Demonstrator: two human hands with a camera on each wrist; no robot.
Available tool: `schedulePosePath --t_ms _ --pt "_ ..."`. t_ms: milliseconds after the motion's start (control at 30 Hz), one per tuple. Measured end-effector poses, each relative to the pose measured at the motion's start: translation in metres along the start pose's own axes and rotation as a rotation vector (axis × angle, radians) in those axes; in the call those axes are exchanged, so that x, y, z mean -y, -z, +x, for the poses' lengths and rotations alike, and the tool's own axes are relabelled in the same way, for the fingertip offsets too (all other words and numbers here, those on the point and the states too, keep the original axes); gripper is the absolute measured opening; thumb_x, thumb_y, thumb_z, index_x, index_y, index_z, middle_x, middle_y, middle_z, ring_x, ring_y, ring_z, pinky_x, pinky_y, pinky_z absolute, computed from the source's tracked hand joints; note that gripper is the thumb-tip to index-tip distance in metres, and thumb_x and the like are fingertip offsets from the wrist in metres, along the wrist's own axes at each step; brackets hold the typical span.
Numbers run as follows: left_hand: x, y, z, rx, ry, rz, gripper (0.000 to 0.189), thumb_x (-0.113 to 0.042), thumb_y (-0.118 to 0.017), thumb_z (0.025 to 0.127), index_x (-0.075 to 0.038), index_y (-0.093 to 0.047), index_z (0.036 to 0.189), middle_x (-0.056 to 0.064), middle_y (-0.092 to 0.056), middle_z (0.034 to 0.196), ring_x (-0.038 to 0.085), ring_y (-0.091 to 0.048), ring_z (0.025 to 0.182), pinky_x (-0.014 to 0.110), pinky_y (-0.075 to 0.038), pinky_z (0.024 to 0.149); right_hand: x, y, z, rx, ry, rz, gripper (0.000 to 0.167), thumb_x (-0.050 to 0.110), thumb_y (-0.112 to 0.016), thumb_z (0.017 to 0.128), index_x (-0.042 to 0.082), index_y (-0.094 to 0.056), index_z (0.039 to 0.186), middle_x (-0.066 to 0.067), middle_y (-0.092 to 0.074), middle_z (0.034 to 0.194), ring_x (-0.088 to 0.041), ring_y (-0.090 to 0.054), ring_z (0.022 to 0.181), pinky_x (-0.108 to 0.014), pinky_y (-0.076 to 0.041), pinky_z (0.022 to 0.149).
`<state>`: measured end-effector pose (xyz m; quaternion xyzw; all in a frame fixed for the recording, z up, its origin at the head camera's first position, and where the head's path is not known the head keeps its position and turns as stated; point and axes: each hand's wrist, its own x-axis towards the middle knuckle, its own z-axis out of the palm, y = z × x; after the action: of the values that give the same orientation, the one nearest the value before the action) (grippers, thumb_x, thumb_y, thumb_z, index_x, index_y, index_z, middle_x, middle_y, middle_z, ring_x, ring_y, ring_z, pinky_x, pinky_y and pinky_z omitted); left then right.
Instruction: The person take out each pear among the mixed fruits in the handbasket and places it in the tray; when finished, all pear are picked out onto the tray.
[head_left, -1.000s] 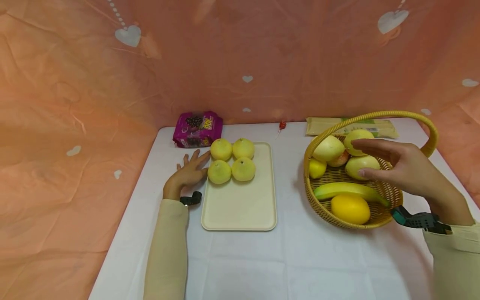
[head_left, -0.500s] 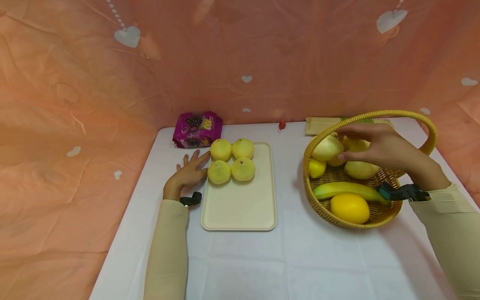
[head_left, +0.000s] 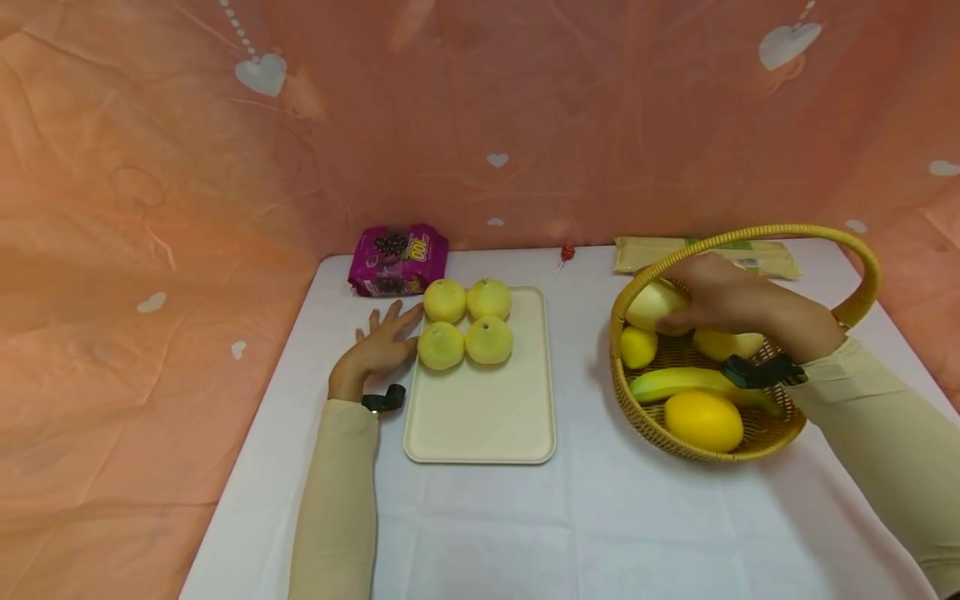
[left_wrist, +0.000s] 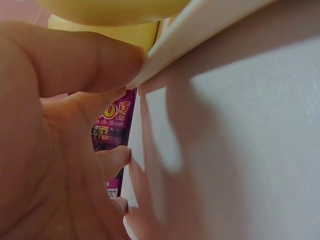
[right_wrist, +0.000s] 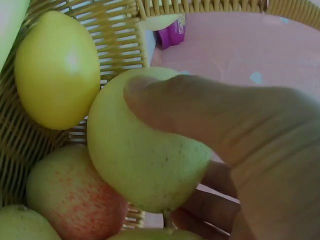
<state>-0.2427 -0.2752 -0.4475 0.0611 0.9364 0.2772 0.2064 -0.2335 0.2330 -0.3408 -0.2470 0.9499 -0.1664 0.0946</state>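
In the head view, my right hand (head_left: 738,300) reaches under the handle of the wicker basket (head_left: 625,404). It grips a pale green pear (right_wrist: 145,145), thumb on the near side and fingers curled behind. A lemon (right_wrist: 57,70) and a red-flecked apple (right_wrist: 75,195) sit beside the pear. My left hand (head_left: 378,346) rests with spread fingers on the table, left of a cream tray (head_left: 480,421). Its thumb (left_wrist: 95,62) touches the tray's edge. Several round yellow-green fruits (head_left: 488,340) sit grouped at the tray's far left end.
A green banana (head_left: 678,383) and a yellow mango-like fruit (head_left: 703,421) lie in the basket's near part. Its tall handle (head_left: 862,258) arches over the right arm. Along the back are a purple packet (head_left: 397,260), a red lollipop (head_left: 567,252) and a beige pack (head_left: 772,257).
My right hand has moved left and down into the basket and closed round the pear at its far left. The left hand has stayed in place by the tray.
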Motion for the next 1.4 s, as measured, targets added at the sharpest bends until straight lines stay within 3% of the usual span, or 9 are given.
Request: schedulePosePath --t_ms 133,333,467,533,733,833,967,1167,1400 --pt "0.000 0.000 0.001 0.001 -0.014 0.002 0.073 -0.034 -0.045 0.109 -0.028 -0.020 0.177 0.020 0.008 0.185 0.057 0.023 0.164 0.083 0.018 0.122 0.001 -0.004 -0.002 0.007 -0.008 0.019 0.050 0.027 -0.096 0.085 0.005 -0.074 0.126 -0.005 -0.074 0.107 -0.023 -0.061 0.092 -0.041 -0.053 0.079" --pt "0.000 -0.001 0.000 -0.003 -0.006 0.009 0.073 -0.033 -0.045 0.109 -0.028 -0.021 0.177 0.020 0.007 0.185 0.058 0.022 0.164 0.083 0.018 0.122 0.007 -0.008 -0.020 -0.082 0.065 -0.002 0.057 0.027 -0.092 0.089 0.008 -0.069 0.138 -0.010 -0.072 0.131 -0.026 -0.065 0.109 -0.048 -0.055 0.089" --pt "-0.001 -0.001 -0.001 -0.007 -0.009 0.007 0.073 -0.033 -0.044 0.109 -0.028 -0.020 0.177 0.020 0.007 0.185 0.058 0.022 0.164 0.083 0.018 0.122 0.013 -0.013 -0.037 -0.138 0.098 0.061 0.061 0.026 -0.090 0.092 0.016 -0.065 0.147 -0.008 -0.065 0.143 -0.028 -0.064 0.118 -0.051 -0.055 0.096" --pt "0.000 -0.001 -0.001 -0.002 -0.009 0.003 0.073 -0.033 -0.044 0.109 -0.028 -0.020 0.177 0.020 0.007 0.185 0.058 0.022 0.164 0.083 0.018 0.122 0.014 -0.017 -0.047 -0.185 0.116 0.086 0.067 0.024 -0.091 0.091 0.020 -0.063 0.151 -0.006 -0.064 0.147 -0.025 -0.064 0.121 -0.045 -0.055 0.098" --pt "0.001 0.000 -0.001 0.005 -0.009 -0.013 0.073 -0.036 -0.045 0.109 -0.029 -0.019 0.177 0.020 0.009 0.185 0.056 0.024 0.164 0.083 0.019 0.122 0.018 -0.031 -0.074 -0.387 0.169 0.206 0.081 0.007 -0.099 0.077 0.022 -0.067 0.150 0.001 -0.068 0.143 -0.002 -0.059 0.114 -0.006 -0.047 0.091" --pt "0.001 0.000 0.000 0.003 -0.013 -0.012 0.073 -0.036 -0.045 0.109 -0.028 -0.020 0.177 0.021 0.008 0.184 0.057 0.023 0.164 0.083 0.019 0.121 0.020 -0.038 -0.086 -0.443 0.137 0.284 0.085 0.001 -0.100 0.073 0.020 -0.068 0.149 0.007 -0.068 0.139 0.001 -0.059 0.110 -0.004 -0.049 0.089" --pt "0.001 0.000 0.000 0.001 -0.016 -0.005 0.073 -0.035 -0.045 0.109 -0.027 -0.020 0.177 0.021 0.008 0.184 0.058 0.023 0.164 0.084 0.018 0.121 0.022 -0.047 -0.100 -0.455 0.060 0.397 0.086 -0.002 -0.097 0.076 0.017 -0.063 0.153 0.019 -0.061 0.141 0.000 -0.062 0.104 -0.007 -0.053 0.081" --pt "0.001 0.000 0.001 0.005 -0.009 -0.017 0.072 -0.036 -0.045 0.110 -0.028 -0.019 0.177 0.018 0.008 0.185 0.055 0.025 0.164 0.082 0.019 0.122 0.038 -0.051 -0.114 -0.511 0.035 0.536 0.086 -0.013 -0.092 0.076 0.010 -0.061 0.153 0.006 -0.061 0.148 -0.005 -0.066 0.106 -0.010 -0.058 0.082" --pt "0.001 -0.001 0.001 0.003 -0.009 -0.016 0.072 -0.037 -0.046 0.110 -0.029 -0.019 0.177 0.017 0.008 0.185 0.054 0.025 0.164 0.082 0.019 0.122 0.062 -0.043 -0.115 -0.454 0.239 0.831 0.088 -0.031 -0.081 0.072 -0.007 -0.056 0.153 -0.015 -0.058 0.156 -0.019 -0.067 0.116 -0.020 -0.063 0.089"
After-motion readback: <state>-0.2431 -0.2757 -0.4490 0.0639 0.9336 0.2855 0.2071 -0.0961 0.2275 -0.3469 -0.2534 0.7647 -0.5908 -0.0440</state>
